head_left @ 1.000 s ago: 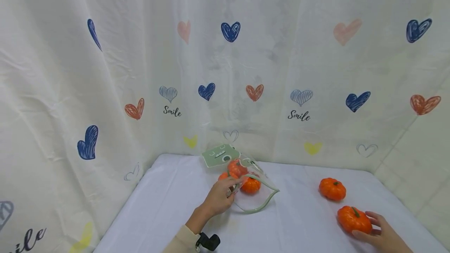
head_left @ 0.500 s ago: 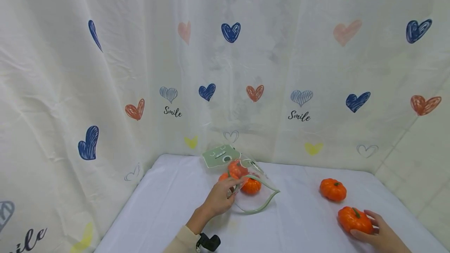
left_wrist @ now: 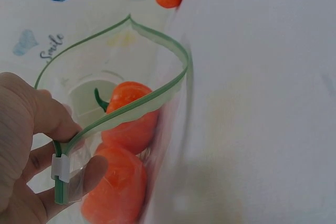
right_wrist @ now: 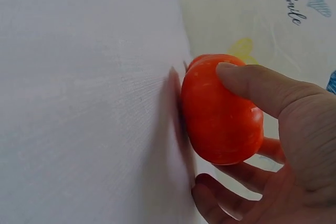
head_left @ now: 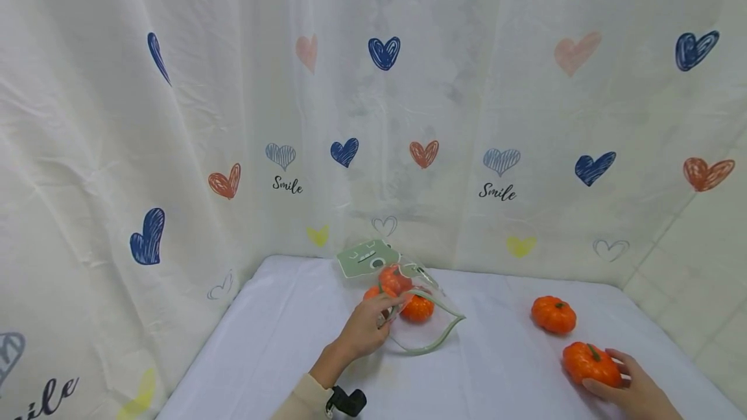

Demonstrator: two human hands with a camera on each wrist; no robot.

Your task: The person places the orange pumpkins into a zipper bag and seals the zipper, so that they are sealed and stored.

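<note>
My left hand (head_left: 363,329) pinches the edge of a clear zip bag (head_left: 367,259) with a green rim, close to its white slider (left_wrist: 60,168). The bag lies with its mouth spread towards me. Orange toy pumpkins are inside it, one pumpkin (head_left: 417,308) near the mouth and another pumpkin (head_left: 395,279) further in; my fingers partly hide a third. At the right, my right hand (head_left: 633,389) grips an orange pumpkin (head_left: 591,363) with a green stem. In the right wrist view the thumb lies on top of it and fingers curl below, close over the cloth.
A loose pumpkin (head_left: 553,315) sits on the white tablecloth (head_left: 484,368), just behind the one in my right hand. White curtains (head_left: 443,96) printed with hearts hang behind and to the left of the table. A black wrist camera (head_left: 347,400) is strapped on my left wrist.
</note>
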